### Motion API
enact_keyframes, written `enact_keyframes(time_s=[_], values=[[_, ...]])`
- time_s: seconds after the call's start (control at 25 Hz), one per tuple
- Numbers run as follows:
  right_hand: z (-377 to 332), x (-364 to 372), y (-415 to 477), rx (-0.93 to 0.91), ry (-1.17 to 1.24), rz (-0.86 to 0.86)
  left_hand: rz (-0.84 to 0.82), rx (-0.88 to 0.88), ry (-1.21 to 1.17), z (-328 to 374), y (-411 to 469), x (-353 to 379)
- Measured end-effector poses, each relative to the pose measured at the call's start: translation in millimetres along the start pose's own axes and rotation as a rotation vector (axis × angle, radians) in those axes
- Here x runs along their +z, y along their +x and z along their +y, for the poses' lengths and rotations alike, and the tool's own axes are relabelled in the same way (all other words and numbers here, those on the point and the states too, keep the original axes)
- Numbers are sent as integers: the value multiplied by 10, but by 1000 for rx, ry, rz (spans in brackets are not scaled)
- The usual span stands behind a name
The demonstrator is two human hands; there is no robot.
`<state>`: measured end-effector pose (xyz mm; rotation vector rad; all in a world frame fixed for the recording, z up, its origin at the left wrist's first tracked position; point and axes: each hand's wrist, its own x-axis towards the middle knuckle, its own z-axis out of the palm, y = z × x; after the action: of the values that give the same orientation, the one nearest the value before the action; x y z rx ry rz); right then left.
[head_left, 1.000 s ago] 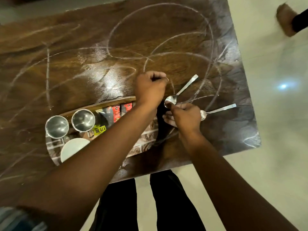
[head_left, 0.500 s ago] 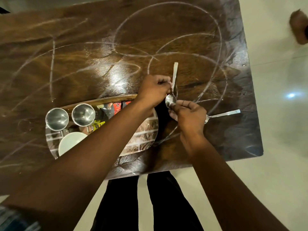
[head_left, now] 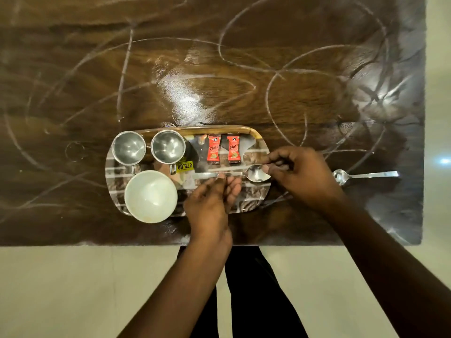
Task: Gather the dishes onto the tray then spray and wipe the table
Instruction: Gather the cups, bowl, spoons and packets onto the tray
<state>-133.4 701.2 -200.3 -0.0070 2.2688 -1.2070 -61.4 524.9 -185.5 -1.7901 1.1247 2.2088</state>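
Observation:
An oval tray (head_left: 195,129) with a wooden rim lies on the dark wooden table (head_left: 244,93), which is streaked with white smears. The tray carries two steel cups (head_left: 128,148) (head_left: 168,146), a white bowl (head_left: 150,196) and two red sachets (head_left: 214,149). A steel spoon (head_left: 256,173) lies sideways low over the tray's right half, its handle pointing left. My left hand (head_left: 212,203) pinches the handle. My right hand (head_left: 301,175) holds the spoon's bowl end at its fingertips. A second spoon (head_left: 361,175) rests on the table to the right of my right hand.
The table's near edge (head_left: 97,245) runs just below the tray and its right edge (head_left: 424,118) lies past the second spoon. Pale floor and my dark trouser legs (head_left: 253,289) show below. A yellow price sticker (head_left: 185,166) sits on the tray.
The spoon has swung from pointing away over the table to lying sideways over the tray. Both hands have come left with it. The second spoon has not moved.

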Motion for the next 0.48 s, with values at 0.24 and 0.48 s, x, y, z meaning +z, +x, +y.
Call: enact_keyframes(time_s=[0.24,0.48], values=[[-165,172,183,-85,-246,-26,103,-29,-138,19,221,42],[-183,244,228,-177,-372,-37,101,-40,-116,38,277,-19]])
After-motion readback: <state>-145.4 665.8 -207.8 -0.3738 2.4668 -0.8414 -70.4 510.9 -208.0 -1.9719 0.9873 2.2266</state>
